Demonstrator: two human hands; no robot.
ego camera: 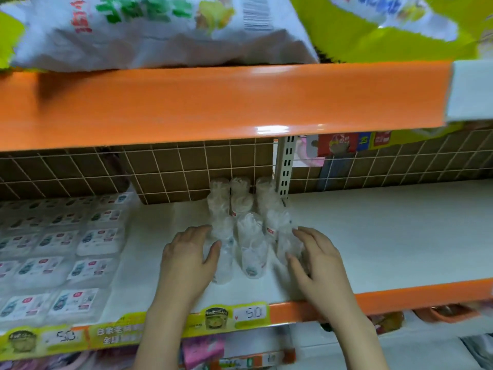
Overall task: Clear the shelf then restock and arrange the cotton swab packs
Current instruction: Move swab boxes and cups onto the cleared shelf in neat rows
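Observation:
Several clear cylindrical cotton swab packs (250, 247) stand in three short rows on the white shelf (373, 236), running from the front toward the tiled back wall. My left hand (190, 253) rests flat against the left side of the front packs, fingers spread, thumb touching the nearest pack. My right hand (312, 259) presses against the right side of the front packs, fingers apart. Neither hand is closed around a pack. The image is blurred.
Flat packets with labels (61, 252) fill the left of the same shelf. An orange shelf edge (213, 102) hangs overhead with large bags (160, 30) on it. A metal upright (286, 166) stands behind the packs. Price tags (234, 317) line the front lip.

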